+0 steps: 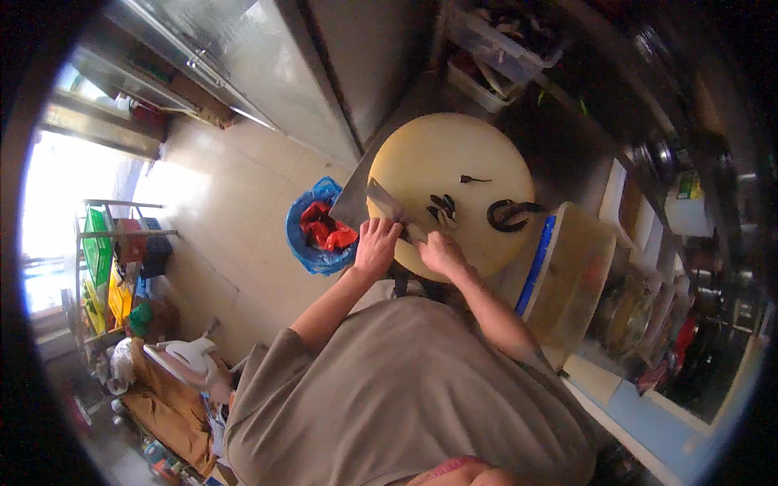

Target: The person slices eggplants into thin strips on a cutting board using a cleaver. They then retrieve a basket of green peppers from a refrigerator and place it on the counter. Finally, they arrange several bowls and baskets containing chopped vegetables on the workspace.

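A round, pale yellow cutting board (419, 146) lies before me. In my right hand (442, 253), a cleaver (384, 197) is gripped by its handle, its wide blade pointing up and left over the board's left part. My left hand (378, 243) rests at the board's lower left edge beside the blade, fingers bent; what lies under them is hidden. Several short dark cut pieces (442, 211), perhaps eel, lie at the middle of the board. To their right is a curled dark eel-like body (507, 217). Above them sits a small dark piece with a thin tail (467, 179).
A bin with a blue bag (298, 243) and red plastic inside stands on the floor at left. A translucent tub (571, 273) with a blue strip is close at the board's right. Clear containers (486, 91) stand behind. Crates fill a rack (115, 234) farther left.
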Tool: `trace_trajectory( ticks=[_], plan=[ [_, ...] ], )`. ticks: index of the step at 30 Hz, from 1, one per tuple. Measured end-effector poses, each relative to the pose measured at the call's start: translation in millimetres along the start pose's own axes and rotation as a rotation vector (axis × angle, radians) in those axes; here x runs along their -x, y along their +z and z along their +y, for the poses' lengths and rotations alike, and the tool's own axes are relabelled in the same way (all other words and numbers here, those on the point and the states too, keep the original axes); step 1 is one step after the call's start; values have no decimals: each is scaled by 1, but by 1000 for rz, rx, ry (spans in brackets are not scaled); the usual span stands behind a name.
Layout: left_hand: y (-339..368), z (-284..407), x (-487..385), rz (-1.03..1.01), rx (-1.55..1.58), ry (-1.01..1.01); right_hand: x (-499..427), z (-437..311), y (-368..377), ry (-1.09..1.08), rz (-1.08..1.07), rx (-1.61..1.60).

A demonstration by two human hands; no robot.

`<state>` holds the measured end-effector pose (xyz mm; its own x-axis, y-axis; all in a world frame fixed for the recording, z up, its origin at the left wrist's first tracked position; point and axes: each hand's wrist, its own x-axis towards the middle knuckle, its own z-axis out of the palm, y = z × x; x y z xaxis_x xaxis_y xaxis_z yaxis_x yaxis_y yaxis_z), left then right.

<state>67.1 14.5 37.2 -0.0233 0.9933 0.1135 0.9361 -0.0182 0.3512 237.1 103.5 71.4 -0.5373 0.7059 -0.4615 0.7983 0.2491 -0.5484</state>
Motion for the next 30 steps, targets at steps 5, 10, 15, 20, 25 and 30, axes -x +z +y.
trace_trajectory(
  ticks=[5,10,15,20,25,30],
  plan=[
    [-11,-20,-3,-83,49,-145,-17,14,4,13,27,-119],
    [5,-24,-23,39,46,69,11,46,-16,47,133,-45],
    [20,-9,-19,53,201,5,35,41,-29,-1,134,56],
    [11,-5,-15,74,111,31,13,10,-18,50,62,32],
    [4,-5,-17,129,219,-36,-17,1,-2,-79,110,46],
    [1,-13,-3,56,266,-60,-1,16,-6,107,11,-18]
  ],
)
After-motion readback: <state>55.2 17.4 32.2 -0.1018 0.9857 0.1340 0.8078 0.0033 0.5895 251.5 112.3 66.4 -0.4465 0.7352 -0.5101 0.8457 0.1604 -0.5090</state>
